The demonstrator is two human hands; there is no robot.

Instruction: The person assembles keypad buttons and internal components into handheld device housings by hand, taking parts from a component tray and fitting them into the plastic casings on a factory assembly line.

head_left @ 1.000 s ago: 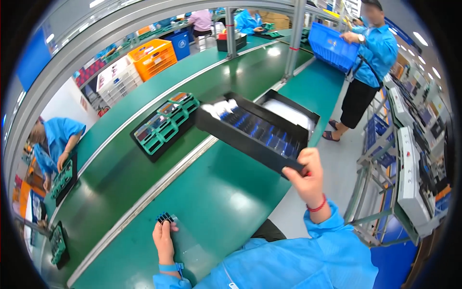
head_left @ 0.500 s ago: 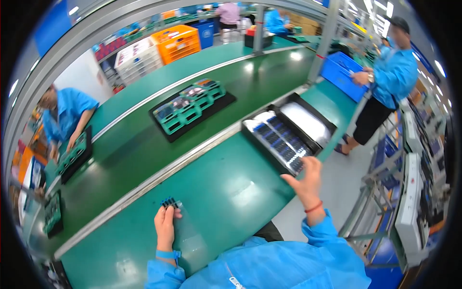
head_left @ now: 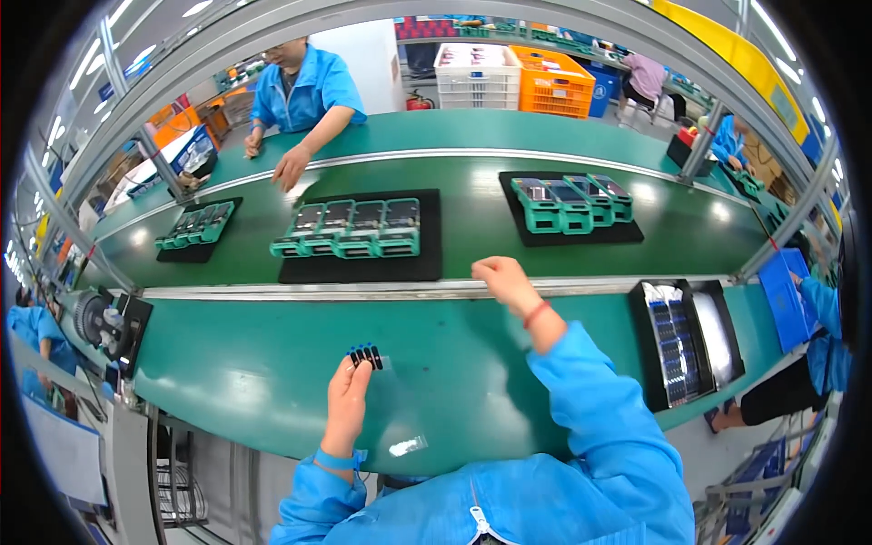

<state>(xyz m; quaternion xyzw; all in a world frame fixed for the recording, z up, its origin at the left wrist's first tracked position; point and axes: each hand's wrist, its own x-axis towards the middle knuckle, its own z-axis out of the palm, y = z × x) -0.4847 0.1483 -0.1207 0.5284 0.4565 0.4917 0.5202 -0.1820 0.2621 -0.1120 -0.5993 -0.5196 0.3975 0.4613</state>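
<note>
My left hand [head_left: 345, 404] is closed on a strip of small black parts with blue tips [head_left: 366, 356], held above the green bench by thumb and fingers. Clear film shows at the strip's edge. Out in front, by the metal rail [head_left: 427, 291], my right hand [head_left: 510, 286] has its fingers curled together. Whether anything small is between them cannot be made out. Nearest to that hand, across the rail, is a black mat [head_left: 599, 233] bearing green trays with dark-screened devices [head_left: 570, 202]. A similar mat with devices [head_left: 359, 225] lies farther left.
An open black box [head_left: 672, 350] of blue-and-black parts stands at the bench's right. A third device set [head_left: 195, 227] sits far left on the line. Across it a co-worker in blue [head_left: 304, 95] reaches over. Another person holds a blue bin [head_left: 783, 300] at right.
My view has swung left. My right hand has gone from open beside the black box to curled near the rail. The left hand keeps the strip. The co-worker's hand has left the tray.
</note>
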